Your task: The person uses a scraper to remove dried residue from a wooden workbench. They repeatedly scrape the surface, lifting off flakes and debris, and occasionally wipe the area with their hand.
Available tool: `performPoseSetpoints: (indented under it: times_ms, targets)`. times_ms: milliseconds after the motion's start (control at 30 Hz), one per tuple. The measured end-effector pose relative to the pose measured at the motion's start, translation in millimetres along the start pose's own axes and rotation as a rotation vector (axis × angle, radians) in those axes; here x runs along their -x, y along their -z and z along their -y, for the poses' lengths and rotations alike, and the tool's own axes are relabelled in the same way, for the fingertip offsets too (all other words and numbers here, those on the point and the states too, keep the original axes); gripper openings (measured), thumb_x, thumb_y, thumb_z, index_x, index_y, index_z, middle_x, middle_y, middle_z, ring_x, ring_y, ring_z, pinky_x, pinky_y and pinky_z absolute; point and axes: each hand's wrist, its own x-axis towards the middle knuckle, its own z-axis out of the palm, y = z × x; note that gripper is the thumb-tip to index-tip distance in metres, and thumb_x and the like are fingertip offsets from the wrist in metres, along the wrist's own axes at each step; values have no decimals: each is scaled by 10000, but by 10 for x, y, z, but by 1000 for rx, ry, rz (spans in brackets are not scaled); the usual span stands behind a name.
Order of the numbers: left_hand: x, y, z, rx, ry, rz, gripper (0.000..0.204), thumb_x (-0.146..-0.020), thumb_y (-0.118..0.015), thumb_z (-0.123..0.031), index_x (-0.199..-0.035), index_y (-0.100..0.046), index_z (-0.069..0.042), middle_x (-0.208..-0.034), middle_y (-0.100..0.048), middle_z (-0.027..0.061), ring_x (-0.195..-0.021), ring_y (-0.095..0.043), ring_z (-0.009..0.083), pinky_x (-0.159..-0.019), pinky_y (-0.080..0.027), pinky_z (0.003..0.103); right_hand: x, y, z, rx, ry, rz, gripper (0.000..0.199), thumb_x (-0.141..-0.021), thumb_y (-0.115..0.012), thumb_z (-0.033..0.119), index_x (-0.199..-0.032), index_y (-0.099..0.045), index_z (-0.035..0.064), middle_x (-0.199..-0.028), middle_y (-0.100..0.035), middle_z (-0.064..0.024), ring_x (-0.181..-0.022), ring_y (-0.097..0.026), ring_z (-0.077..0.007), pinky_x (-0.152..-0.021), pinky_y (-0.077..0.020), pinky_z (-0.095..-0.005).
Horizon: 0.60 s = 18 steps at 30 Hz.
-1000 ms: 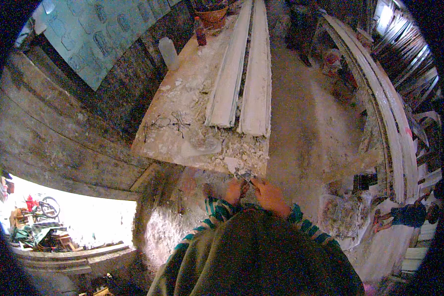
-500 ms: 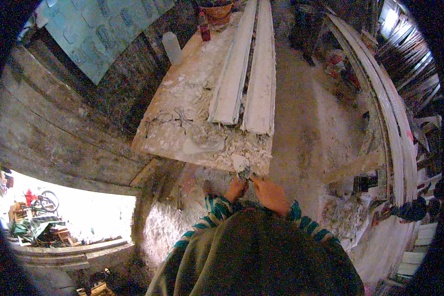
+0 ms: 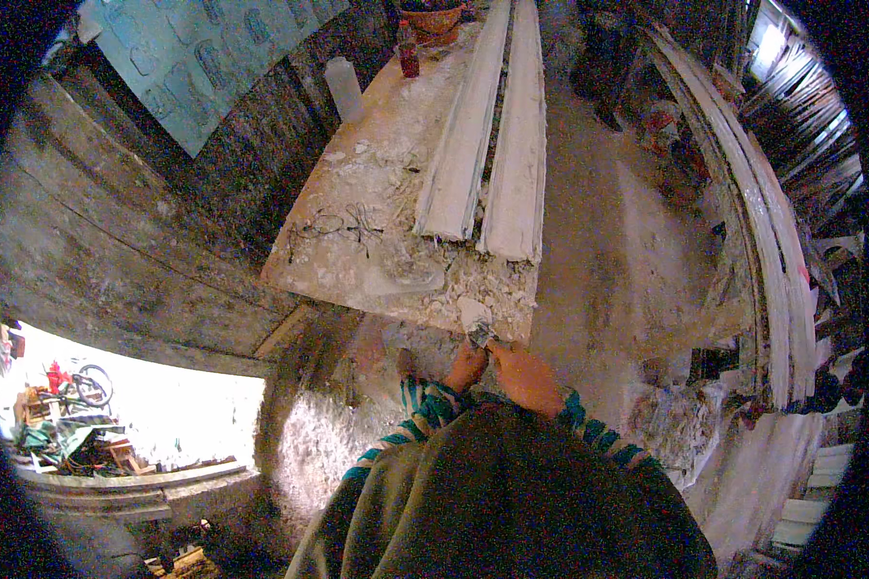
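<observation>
At the near edge of a dusty worktable, my left hand is closed round a small object with a pale, flat, rounded end and a dark grey lower part. Its exact kind is too small and blurred to tell. My right hand is closed beside it, fingertips meeting the dark part; whether it grips the same object or something else is hidden. Crumbled whitish material lies just beyond my hands. Two long pale moulding strips lie side by side, running away along the table.
Thin dark wire lies at the table's left. A whitish cylinder, a bottle with red contents and an orange bowl stand farther back. Long pale strips are at the right. A bright opening is at lower left.
The view has shifted slightly, so the table and strips sit a little differently. My hands stay together at the table edge, with only a small shift of the fingers round the object.
</observation>
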Motion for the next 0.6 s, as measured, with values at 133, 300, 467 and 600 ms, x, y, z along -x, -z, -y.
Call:
performPoseSetpoints:
  times_ms: [133, 300, 467, 600]
  targets:
    - [-4, -2, 15, 66, 90, 55, 102, -916, -498, -219, -939, -525, -123, -574, -464, -32, -434, -405, 107, -381, -305, 275, -17, -48, 11, 64, 41, -58, 362, -908, -492, 222, -1264, -541, 173, -1024, -593, -230, -839, -618, -415, -684, -511, -512]
    - [-40, -87, 78, 20, 181, -86, 112, -907, -503, -193, -946, -540, -94, -563, -482, 1, -440, -441, 147, -397, -339, 303, -188, -142, -52, 18, 67, -81, 354, -903, -504, 207, -1245, -553, 133, -988, -587, -244, -789, -608, -413, -658, -510, -502]
    - [-58, 37, -39, -906, -459, -61, 169, -915, -499, -220, -923, -556, -61, -672, -565, 89, -538, -530, 225, -472, -402, 379, -141, -140, -79, 31, 163, -124, 337, -909, -488, 204, -1220, -571, 103, -921, -594, -256, -766, -597, -424, -652, -502, -507]
    - [-79, -19, 23, -452, 231, -35, 209, -924, -487, -242, -968, -576, -58, -828, -607, 160, -649, -576, 289, -503, -424, 421, -180, -121, -25, -13, 79, -137, 327, -901, -485, 191, -1196, -592, 102, -897, -607, -256, -775, -600, -433, -658, -498, -507]
